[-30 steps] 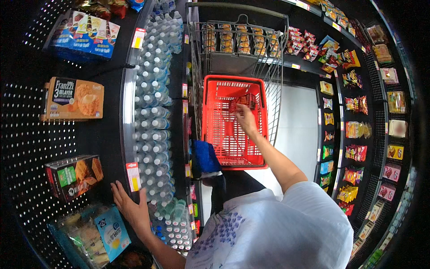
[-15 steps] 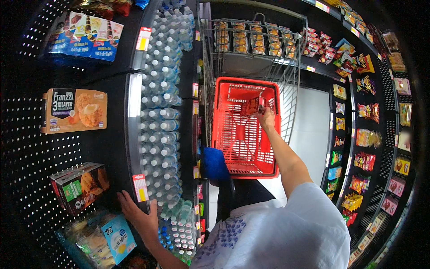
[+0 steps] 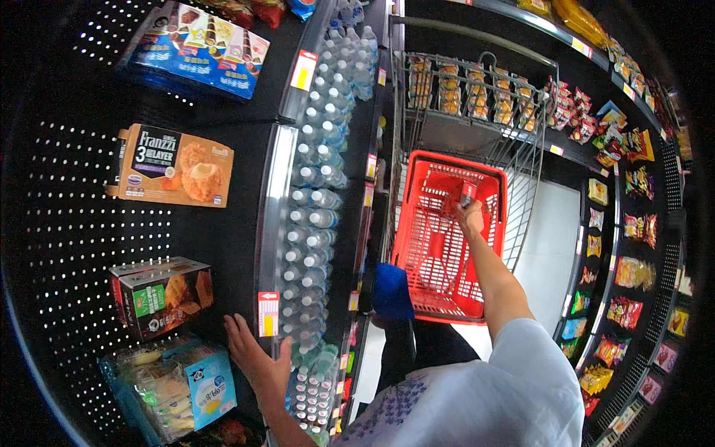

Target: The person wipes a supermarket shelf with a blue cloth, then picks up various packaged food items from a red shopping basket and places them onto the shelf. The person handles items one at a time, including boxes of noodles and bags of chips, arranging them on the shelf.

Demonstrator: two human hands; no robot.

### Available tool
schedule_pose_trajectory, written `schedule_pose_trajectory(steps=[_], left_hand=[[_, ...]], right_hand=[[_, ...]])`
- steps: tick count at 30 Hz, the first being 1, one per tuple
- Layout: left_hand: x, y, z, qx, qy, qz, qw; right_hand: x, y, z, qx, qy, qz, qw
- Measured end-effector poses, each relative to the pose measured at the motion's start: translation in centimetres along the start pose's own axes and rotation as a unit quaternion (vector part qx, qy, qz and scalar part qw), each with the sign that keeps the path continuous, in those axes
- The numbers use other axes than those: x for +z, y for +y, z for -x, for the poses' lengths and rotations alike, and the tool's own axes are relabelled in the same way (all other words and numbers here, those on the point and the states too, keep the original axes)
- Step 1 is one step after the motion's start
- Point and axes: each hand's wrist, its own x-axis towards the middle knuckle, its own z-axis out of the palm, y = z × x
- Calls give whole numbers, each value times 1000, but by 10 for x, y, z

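Observation:
A red plastic basket [image 3: 419, 223] stands inside a wire shopping cart [image 3: 521, 160]. My right hand [image 3: 470, 216] reaches into its far right part. Its fingers are closed on a small dark red packet [image 3: 467, 195], which is partly hidden, so its contents cannot be made out. My left hand [image 3: 257, 361] rests at the shelf edge with its fingers spread and nothing in it. Beside it are a price tag [image 3: 268, 314], a dark biscuit box [image 3: 165, 296] and a pack with a light blue label [image 3: 211, 387].
Rows of water bottles [image 3: 313, 238] fill the shelf right of my left hand. An orange-brown snack box [image 3: 175, 167] and a blue box [image 3: 195, 56] sit farther up. Bagged snacks [image 3: 625, 313] hang along the right shelves. Packaged buns [image 3: 477, 89] line a shelf behind the cart.
The view has shifted, so the shelves and basket sit farther right in it. My right hand stays in the basket with the packet, which now shows less. My left hand remains at the shelf edge.

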Motion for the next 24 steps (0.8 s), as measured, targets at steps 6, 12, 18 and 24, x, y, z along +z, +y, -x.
schedule_pose_trajectory(steps=[6,12,18,24], left_hand=[[-5,3,0,16,8,7,1000],[-6,2,4,10,6,23,1000],[-11,-1,7,8,15,45,999],[-3,-7,7,130,171,205,955]], right_hand=[[-13,30,-12,-96,45,3,994],[-51,41,48,-138,58,-54,987],[-147,27,133,-191,-52,-264,944],[-208,-31,214,-324,-212,-363,847]])
